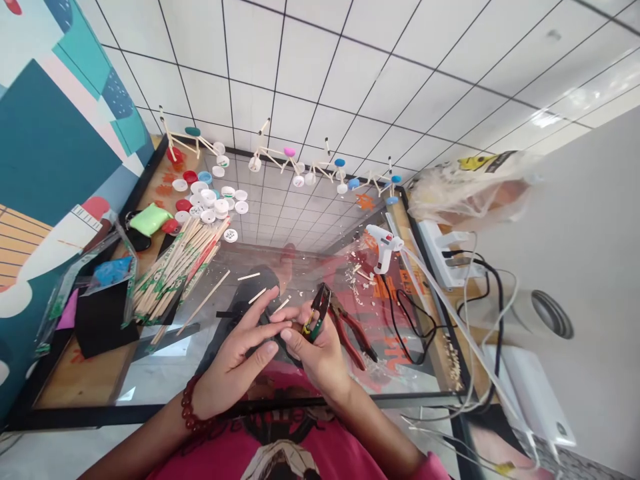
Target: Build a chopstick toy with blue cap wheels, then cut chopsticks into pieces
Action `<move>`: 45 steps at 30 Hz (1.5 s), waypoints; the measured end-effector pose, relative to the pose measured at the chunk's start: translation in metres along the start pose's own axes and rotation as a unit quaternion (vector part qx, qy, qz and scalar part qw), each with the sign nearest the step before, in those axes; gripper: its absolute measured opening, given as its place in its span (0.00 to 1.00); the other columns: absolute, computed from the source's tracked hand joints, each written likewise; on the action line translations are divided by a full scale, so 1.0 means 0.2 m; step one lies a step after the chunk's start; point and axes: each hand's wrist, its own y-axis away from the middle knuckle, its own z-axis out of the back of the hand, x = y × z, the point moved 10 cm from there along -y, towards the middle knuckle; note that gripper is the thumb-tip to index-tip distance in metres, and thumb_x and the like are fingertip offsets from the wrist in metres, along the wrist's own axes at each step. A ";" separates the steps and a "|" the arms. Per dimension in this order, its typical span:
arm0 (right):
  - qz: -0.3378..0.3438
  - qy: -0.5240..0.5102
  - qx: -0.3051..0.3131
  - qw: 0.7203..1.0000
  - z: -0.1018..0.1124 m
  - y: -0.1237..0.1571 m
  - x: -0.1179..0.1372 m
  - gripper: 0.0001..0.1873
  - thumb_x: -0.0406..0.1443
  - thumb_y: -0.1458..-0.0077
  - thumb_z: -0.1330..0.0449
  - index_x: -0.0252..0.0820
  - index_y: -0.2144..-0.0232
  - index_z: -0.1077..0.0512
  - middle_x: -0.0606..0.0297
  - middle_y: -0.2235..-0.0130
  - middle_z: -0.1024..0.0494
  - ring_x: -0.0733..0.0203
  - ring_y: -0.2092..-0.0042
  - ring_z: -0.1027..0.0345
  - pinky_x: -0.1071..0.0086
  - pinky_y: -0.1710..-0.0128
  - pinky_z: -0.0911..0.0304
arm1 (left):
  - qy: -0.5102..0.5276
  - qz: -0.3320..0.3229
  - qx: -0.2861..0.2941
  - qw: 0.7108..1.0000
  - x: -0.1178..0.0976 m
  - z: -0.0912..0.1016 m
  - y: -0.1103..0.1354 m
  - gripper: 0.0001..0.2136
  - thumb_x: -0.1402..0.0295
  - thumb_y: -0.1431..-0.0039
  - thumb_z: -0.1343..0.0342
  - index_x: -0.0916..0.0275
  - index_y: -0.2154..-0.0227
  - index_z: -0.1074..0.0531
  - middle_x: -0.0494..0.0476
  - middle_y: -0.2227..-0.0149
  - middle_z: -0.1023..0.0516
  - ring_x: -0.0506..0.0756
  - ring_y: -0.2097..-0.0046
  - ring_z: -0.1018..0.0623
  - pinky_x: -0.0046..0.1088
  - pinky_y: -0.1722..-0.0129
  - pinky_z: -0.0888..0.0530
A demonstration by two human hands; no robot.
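My left hand [240,357] is stretched out over the glass tabletop, its fingers spread and apparently holding nothing. Its fingertips reach close to my right hand [320,357]. That hand is wrapped around a pair of green-handled cutting pliers [321,300], jaws pointing away from me. Short cut pieces of wooden stick lie just beyond: one piece [257,296] by my left fingertips, another piece [283,305] between the hands, and a third piece [249,276] farther off. A longer thin stick [204,301] rests to the left. Red-handled pliers [354,333] lie right of my right hand.
Wrapped wooden chopsticks [175,273] and a heap of bottle caps [213,203] lie left. Stick-and-cap figures [273,159] line the back edge. A white glue gun [384,247] with a black cable, wood scraps [357,283] and a power strip [440,253] are right.
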 end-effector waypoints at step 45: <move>0.034 0.024 0.029 0.999 -0.01 -0.01 -0.04 0.23 0.34 0.49 0.28 0.48 0.68 0.43 0.69 0.63 0.17 0.64 0.65 0.21 0.66 0.60 0.23 | -0.026 0.010 0.071 0.997 -0.01 -0.05 -0.01 0.22 0.73 0.33 0.52 0.52 0.39 0.31 0.53 0.26 0.54 0.64 0.27 0.51 0.49 0.30 0.51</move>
